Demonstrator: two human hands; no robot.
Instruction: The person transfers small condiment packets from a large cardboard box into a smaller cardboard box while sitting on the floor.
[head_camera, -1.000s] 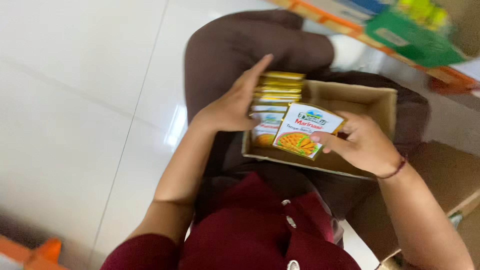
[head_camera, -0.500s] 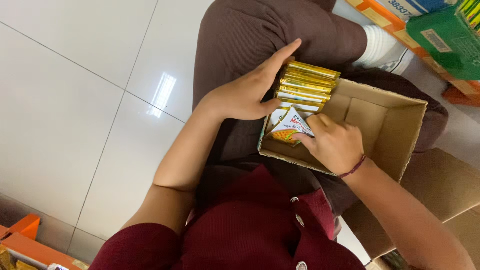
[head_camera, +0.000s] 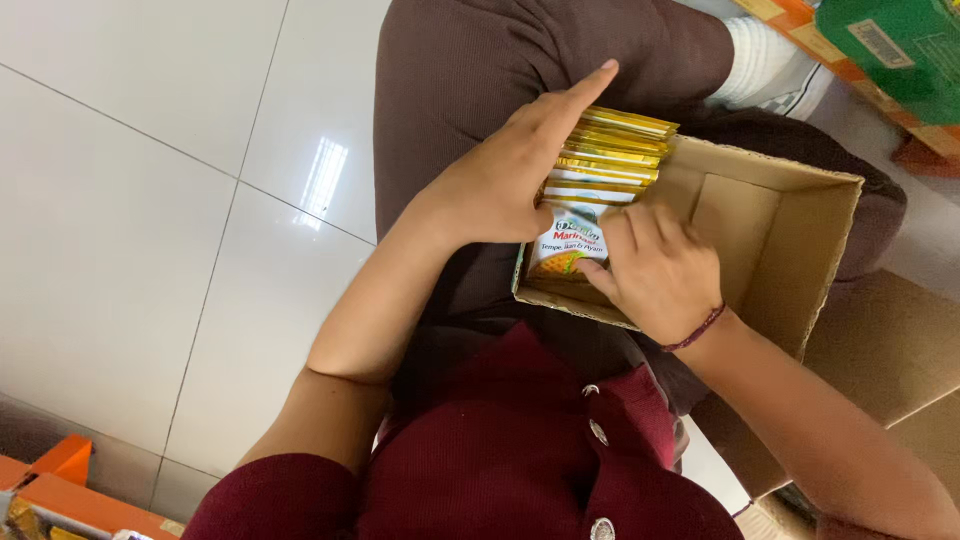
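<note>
An open cardboard box (head_camera: 800, 250) rests on my lap. A row of gold-edged sachets (head_camera: 610, 150) stands upright along its left side. My left hand (head_camera: 510, 170) lies flat against the outer side of that row, fingers stretched along it. My right hand (head_camera: 660, 270) is inside the box, pressing a white and orange sachet (head_camera: 565, 250) against the near end of the row. The right half of the box holds nothing that I can see.
White glossy floor tiles (head_camera: 150, 200) spread to the left. A green carton (head_camera: 890, 50) on an orange shelf edge sits at the top right. Flat brown cardboard (head_camera: 890, 350) lies under the box at right. An orange object (head_camera: 60, 480) shows at the bottom left.
My right hand carried the white and orange sachet from above the box down into it and pushed it against the row. My left hand stayed on the row.
</note>
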